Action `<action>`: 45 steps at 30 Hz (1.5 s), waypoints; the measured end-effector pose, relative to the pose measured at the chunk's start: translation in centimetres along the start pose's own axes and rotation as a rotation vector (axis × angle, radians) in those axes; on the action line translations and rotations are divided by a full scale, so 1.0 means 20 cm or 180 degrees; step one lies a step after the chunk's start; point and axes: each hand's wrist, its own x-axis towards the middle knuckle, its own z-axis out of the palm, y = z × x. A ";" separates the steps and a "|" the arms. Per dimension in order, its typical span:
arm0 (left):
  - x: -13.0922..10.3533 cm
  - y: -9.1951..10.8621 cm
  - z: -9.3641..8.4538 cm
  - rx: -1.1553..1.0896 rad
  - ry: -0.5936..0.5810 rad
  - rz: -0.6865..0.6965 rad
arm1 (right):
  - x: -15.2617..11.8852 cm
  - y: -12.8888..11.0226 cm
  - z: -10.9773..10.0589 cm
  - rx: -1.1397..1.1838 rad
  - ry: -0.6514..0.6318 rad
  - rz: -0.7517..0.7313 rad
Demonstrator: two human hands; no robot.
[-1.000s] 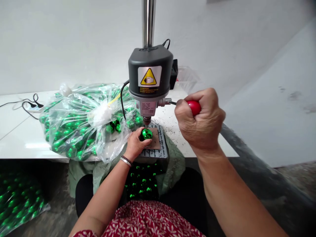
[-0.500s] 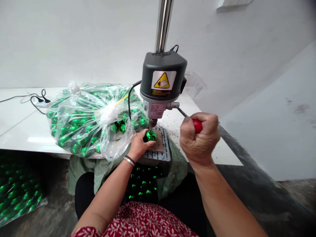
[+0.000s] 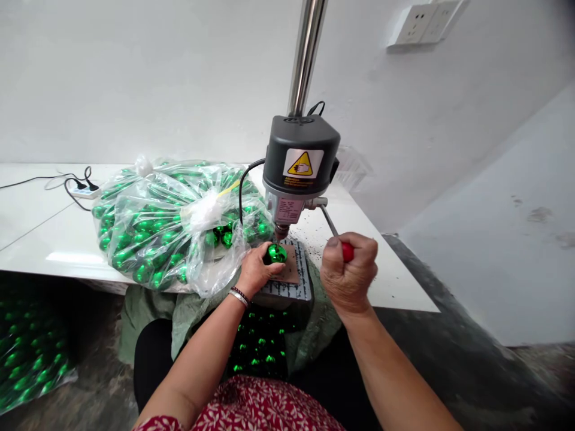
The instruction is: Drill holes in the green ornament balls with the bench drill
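Observation:
Under the chuck of a small drill press (image 3: 302, 157), my left hand (image 3: 258, 270) grips a shiny green ball ornament (image 3: 277, 254) between thumb and fingers. The ball rests on a brown board (image 3: 291, 272) on the press's base (image 3: 303, 290). The drill bit reaches down to the top of the ball; whether it has gone in, I cannot tell. My right hand (image 3: 349, 272) is wrapped round the red knob (image 3: 347, 251) of the press's feed lever (image 3: 330, 221), to the right of the machine.
A clear plastic bag (image 3: 202, 212) full of green balls lies left of the press on the white table (image 3: 40, 239). More green balls sit below the base, by a green cloth (image 3: 150, 314), and in a bag (image 3: 31, 353) at lower left. A power strip (image 3: 85, 190) is at far left.
My right hand has pulled the lever down and inward, so its knob sits lower. My left hand still holds the ball on the board. The whole view has shifted slightly.

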 end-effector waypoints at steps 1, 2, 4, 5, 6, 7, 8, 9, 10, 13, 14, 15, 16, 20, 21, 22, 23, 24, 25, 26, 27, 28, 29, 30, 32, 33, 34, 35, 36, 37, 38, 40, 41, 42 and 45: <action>0.00 0.00 0.00 -0.0017 -0.0014 -0.0007 | 0.00 0.00 0.00 0.0004 -0.0006 0.0024; 0.00 0.00 0.00 -0.0032 -0.0017 -0.0009 | 0.02 -0.01 0.00 0.0006 -0.0003 0.0056; 0.00 0.00 0.00 -0.0074 -0.0001 -0.0010 | 0.10 -0.03 0.00 0.0001 0.0014 0.0136; 0.00 0.00 0.01 -0.0107 0.0013 -0.0009 | 0.16 -0.04 0.00 -0.0001 0.0000 0.0184; 0.00 0.00 0.01 -0.0150 0.0039 -0.0011 | 0.23 -0.06 0.00 -0.0005 -0.0037 0.0240; 0.00 0.00 0.01 -0.0204 0.0075 -0.0019 | 0.30 -0.08 0.01 0.0021 -0.0136 0.0382; -0.01 0.00 0.01 -0.0269 0.0110 -0.0031 | 0.36 -0.10 0.01 0.0068 -0.0294 0.0509; -0.03 0.01 0.00 -0.0337 0.0138 -0.0047 | 0.42 -0.12 0.02 0.0064 -0.0370 0.0611; -0.05 0.02 -0.02 -0.0402 0.0138 -0.0058 | 0.47 -0.14 0.02 0.0033 -0.0413 0.0684; -0.16 0.04 -0.11 -0.0502 -0.0236 0.0039 | 0.52 -0.16 0.03 -0.0073 -0.0447 0.0831; -0.20 0.04 -0.15 -0.0483 -0.0459 0.0096 | 0.52 -0.16 0.04 -0.0087 -0.0426 0.0832; -0.25 0.05 -0.19 -0.0435 -0.0666 0.0126 | 0.52 -0.16 0.04 -0.0092 -0.0387 0.0804; -0.29 0.05 -0.24 -0.0368 -0.0815 0.0124 | 0.51 -0.16 0.04 -0.0091 -0.0326 0.0762; -0.34 0.04 -0.40 -0.0244 -0.0632 -0.0045 | 0.49 -0.14 0.05 -0.0072 -0.0142 0.0638; -0.31 0.03 -0.43 -0.0198 -0.0414 -0.0106 | 0.48 -0.13 0.05 -0.0070 -0.0133 0.0633; -0.26 0.02 -0.46 -0.0084 -0.0164 -0.0183 | 0.48 -0.13 0.05 -0.0064 -0.0133 0.0629; -0.20 0.00 -0.48 0.0110 0.0079 -0.0270 | 0.48 -0.13 0.05 -0.0056 -0.0139 0.0628; -0.14 -0.02 -0.49 0.0391 0.0270 -0.0365 | 0.48 -0.13 0.05 -0.0049 -0.0139 0.0628; -0.06 -0.05 -0.50 0.0736 0.0331 -0.0453 | 0.48 -0.13 0.05 -0.0044 -0.0142 0.0625; 0.01 -0.08 -0.50 0.1075 0.0247 -0.0538 | 0.48 -0.13 0.05 -0.0039 -0.0140 0.0618; 0.08 -0.11 -0.50 0.1349 0.0130 -0.0656 | 0.49 -0.12 0.05 -0.0031 -0.0140 0.0613; 0.14 -0.14 -0.49 0.1517 0.0030 -0.0783 | 0.48 -0.12 0.05 -0.0016 -0.0141 0.0609; 0.19 -0.16 -0.48 0.1592 -0.0059 -0.0857 | 0.48 -0.12 0.05 0.0010 -0.0152 0.0603; 0.23 -0.19 -0.46 0.1621 -0.0143 -0.0912 | 0.48 -0.12 0.05 0.0038 -0.0152 0.0596; 0.28 -0.23 -0.44 0.1585 -0.0248 -0.0935 | 0.48 -0.11 0.05 0.0089 -0.0139 0.0582; 0.30 -0.24 -0.43 0.1567 -0.0277 -0.0933 | 0.48 -0.12 0.05 0.0103 -0.0127 0.0579; 0.30 -0.25 -0.42 0.1553 -0.0283 -0.0935 | 0.48 -0.12 0.05 0.0107 -0.0117 0.0586; 0.30 -0.26 -0.42 0.1555 -0.0278 -0.0939 | 0.48 -0.12 0.05 0.0101 -0.0120 0.0610; 0.29 -0.26 -0.42 0.1546 -0.0241 -0.0948 | 0.48 -0.12 0.05 0.0090 -0.0142 0.0644; 0.28 -0.26 -0.42 0.1494 -0.0152 -0.0957 | 0.48 -0.13 0.05 0.0078 -0.0176 0.0683; 0.25 -0.26 -0.43 0.1359 -0.0004 -0.0941 | 0.48 -0.13 0.05 0.0064 -0.0200 0.0723; 0.18 -0.25 -0.46 0.0707 0.0347 -0.0854 | 0.48 -0.14 0.05 0.0054 -0.0233 0.0772; 0.14 -0.24 -0.48 0.0176 0.0471 -0.0832 | 0.48 -0.14 0.05 0.0061 -0.0233 0.0772; 0.09 -0.22 -0.49 -0.0438 0.0527 -0.0829 | 0.48 -0.14 0.05 0.0070 -0.0223 0.0760; -0.05 -0.14 -0.50 -0.2075 0.0289 -0.0947 | 0.48 -0.14 0.06 0.0070 -0.0191 0.0699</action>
